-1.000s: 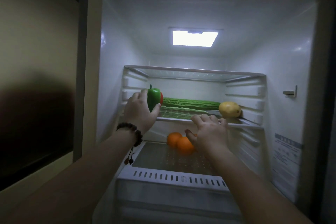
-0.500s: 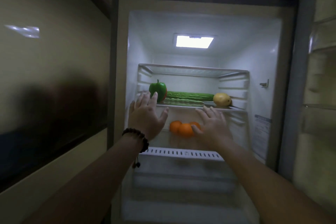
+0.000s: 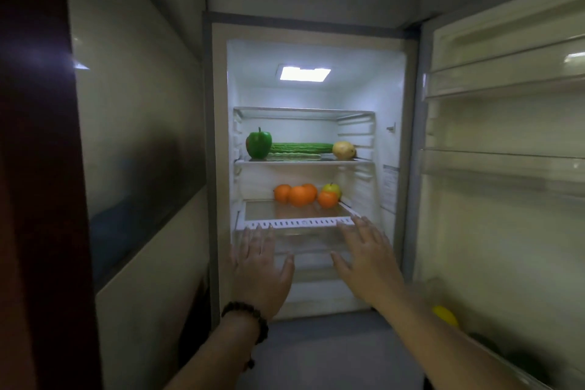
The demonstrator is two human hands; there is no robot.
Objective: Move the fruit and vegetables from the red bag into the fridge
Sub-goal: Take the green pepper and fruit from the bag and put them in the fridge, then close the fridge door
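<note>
Straight ahead in the head view: standing open, the fridge [image 3: 218, 168], lit inside, its door [image 3: 506, 168] swung out to the right. Sitting on the upper shelf [image 3: 300, 161], left to right: a green pepper [image 3: 259, 145], a long ridged green gourd [image 3: 300, 148] lying crosswise with its long axis left to right, and a yellow-brown fruit [image 3: 344, 150], seemingly a mango. Resting on the lower shelf [image 3: 297, 222]: several oranges [image 3: 298, 195] bunched together, a yellow-green apple [image 3: 331, 189] just behind the rightmost one.

Hovering below and in front of that lower shelf, both hands. Left hand [image 3: 261, 269] spread flat, fingers apart, holding nothing, fingertips near the shelf's white front edge; hard to tell whether touching it. Right hand [image 3: 367, 260] likewise splayed and empty, fingertips close to the shelf's right corner.

Lying above and beyond both hands, all the produce; neither hand clearly nearer. Showing nowhere, the red bag. Glowing low by the door, a blurred yellow thing [image 3: 445, 315]; hard to identify. Judging from the empty hands: either fetching more or closing up next.
</note>
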